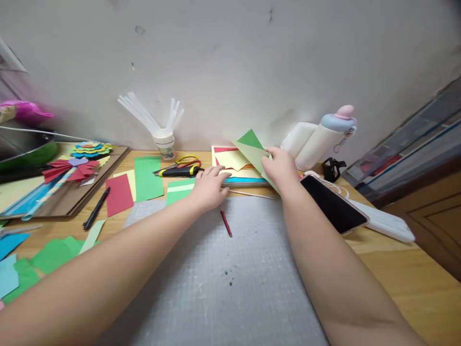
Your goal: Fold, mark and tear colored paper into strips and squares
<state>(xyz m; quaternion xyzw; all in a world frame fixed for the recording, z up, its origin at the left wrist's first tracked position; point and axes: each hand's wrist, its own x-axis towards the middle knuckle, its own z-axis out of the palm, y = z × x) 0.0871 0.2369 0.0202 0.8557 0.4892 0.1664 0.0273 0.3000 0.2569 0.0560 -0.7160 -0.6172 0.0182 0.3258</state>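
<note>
My right hand (280, 168) is closed on a pale green sheet of paper (254, 154), lifted and tilted at the back of the desk. A darker green corner (251, 139) shows at its top. Beneath lies a stack of coloured paper, with a pale yellow sheet (232, 160) on top and red and blue edges showing. My left hand (211, 189) is open, palm down, its fingers spread at the left front of the stack. Under and beside it is a green paper piece (176, 191). A short red pencil (226, 223) lies on the grey cutting mat (230, 298) below that hand.
A black-and-yellow cutter (178, 171) and scissors (189, 161) lie behind my left hand. A paper cup (164, 144) holds white straws. Paper flowers (74, 170) rest on cardboard at left. A phone (333, 204), power strip (383, 220) and bottle (322, 139) stand or lie at right.
</note>
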